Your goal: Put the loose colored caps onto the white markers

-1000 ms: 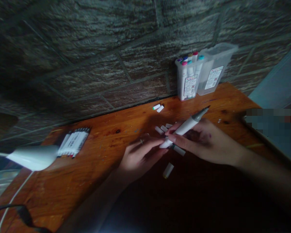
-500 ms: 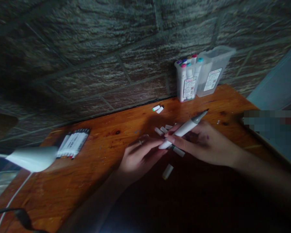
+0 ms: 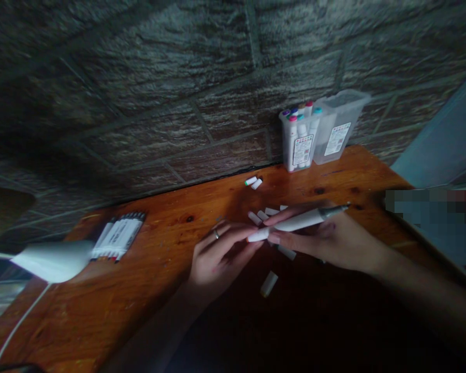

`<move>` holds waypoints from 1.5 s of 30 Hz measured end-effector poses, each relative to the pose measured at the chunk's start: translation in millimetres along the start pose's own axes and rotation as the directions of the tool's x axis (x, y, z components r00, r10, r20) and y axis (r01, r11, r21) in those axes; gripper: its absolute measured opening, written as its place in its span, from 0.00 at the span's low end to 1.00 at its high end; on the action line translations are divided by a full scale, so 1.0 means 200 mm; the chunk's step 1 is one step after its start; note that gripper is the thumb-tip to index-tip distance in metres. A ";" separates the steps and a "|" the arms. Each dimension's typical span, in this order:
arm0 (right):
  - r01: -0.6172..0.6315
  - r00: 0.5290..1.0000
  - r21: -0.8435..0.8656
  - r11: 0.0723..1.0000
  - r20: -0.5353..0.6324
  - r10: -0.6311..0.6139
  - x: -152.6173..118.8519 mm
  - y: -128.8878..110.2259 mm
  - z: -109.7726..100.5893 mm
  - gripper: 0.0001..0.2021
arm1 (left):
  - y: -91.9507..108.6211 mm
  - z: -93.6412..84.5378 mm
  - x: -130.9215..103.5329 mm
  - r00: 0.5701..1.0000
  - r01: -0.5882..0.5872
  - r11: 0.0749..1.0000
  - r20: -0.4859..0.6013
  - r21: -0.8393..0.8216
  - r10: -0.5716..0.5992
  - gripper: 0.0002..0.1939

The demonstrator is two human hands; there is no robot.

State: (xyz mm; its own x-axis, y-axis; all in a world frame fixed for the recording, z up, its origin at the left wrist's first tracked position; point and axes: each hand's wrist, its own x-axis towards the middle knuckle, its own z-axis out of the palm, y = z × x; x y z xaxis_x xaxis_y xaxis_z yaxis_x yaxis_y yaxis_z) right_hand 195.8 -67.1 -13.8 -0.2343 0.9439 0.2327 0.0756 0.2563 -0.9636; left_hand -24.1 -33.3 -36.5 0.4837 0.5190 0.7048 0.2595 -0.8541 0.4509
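My right hand (image 3: 326,241) is closed round a white marker (image 3: 301,221), whose grey, uncapped end points right. At the marker's left end is a white cap (image 3: 258,235) with an orange tip, pinched by the fingers of my left hand (image 3: 219,254). The cap sits at a slight angle to the barrel; whether the two are joined I cannot tell. Several loose white caps (image 3: 272,212) lie on the table just behind my fingers, partly hidden by them. Another cap (image 3: 286,252) rests under my right hand, and a yellowish-ended one (image 3: 269,284) lies nearer to me.
Two clear plastic cases (image 3: 336,137) stand against the brick wall, the left one holding several markers (image 3: 301,129). Two small caps (image 3: 257,183) lie near the wall. At left, a row of markers (image 3: 118,235) lies beside a white lamp (image 3: 54,259) on the wooden table (image 3: 77,316).
The marker has swung flatter, its bare tip now further right and lower in view. The orange-tipped cap at its left end has come into sight between my left fingers.
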 end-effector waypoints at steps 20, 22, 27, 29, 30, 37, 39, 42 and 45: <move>-0.028 0.985 -0.032 0.999 -0.172 0.022 0.01 0.05 0.09 0.20 | 0.05 0.13 -0.06 0.957 0.248 0.968 0.165 -0.043 -0.238 0.05; -0.001 0.991 -0.048 0.999 -0.133 -0.005 0.00 0.04 0.10 0.18 | 0.05 0.14 -0.06 0.964 0.223 0.973 0.165 -0.064 -0.210 0.05; -0.010 0.995 0.053 0.999 -0.096 0.015 0.02 0.00 0.12 0.13 | 0.04 0.15 -0.06 0.968 0.206 0.975 0.159 -0.080 -0.192 0.05; -0.027 0.995 0.113 0.993 -0.090 0.037 0.02 0.02 0.11 0.12 | 0.04 0.14 -0.06 0.970 0.196 0.977 0.165 -0.088 -0.180 0.05; -0.044 0.994 0.147 0.988 -0.092 0.058 0.02 0.03 0.11 0.13 | 0.04 0.13 -0.06 0.970 0.192 0.978 0.168 -0.084 -0.176 0.04; -0.142 0.964 0.111 0.984 -0.210 0.163 -0.04 0.05 0.12 0.28 | 0.01 0.07 -0.01 0.963 0.262 0.965 0.073 -0.020 -0.260 0.06; -0.149 0.971 0.018 0.989 -0.186 0.150 -0.05 0.04 0.14 0.28 | -0.01 0.07 -0.01 0.960 0.276 0.961 0.048 -0.028 -0.275 0.07; -0.133 0.979 -0.011 0.991 -0.157 0.130 -0.05 0.04 0.16 0.28 | -0.02 0.06 0.00 0.963 0.268 0.963 0.008 -0.020 -0.268 0.07; -0.148 0.977 -0.009 0.989 -0.158 0.145 -0.03 0.06 0.17 0.27 | -0.03 0.05 0.01 0.975 0.221 0.975 -0.028 -0.012 -0.222 0.07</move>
State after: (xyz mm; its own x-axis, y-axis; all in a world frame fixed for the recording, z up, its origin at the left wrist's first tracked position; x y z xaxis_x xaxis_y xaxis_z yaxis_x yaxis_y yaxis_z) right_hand 165.8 -75.7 -31.9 -0.0647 0.9920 0.1082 0.1177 0.1152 -0.9863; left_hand -16.8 -27.1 -44.5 0.3905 0.6961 0.6025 0.3497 -0.7176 0.6024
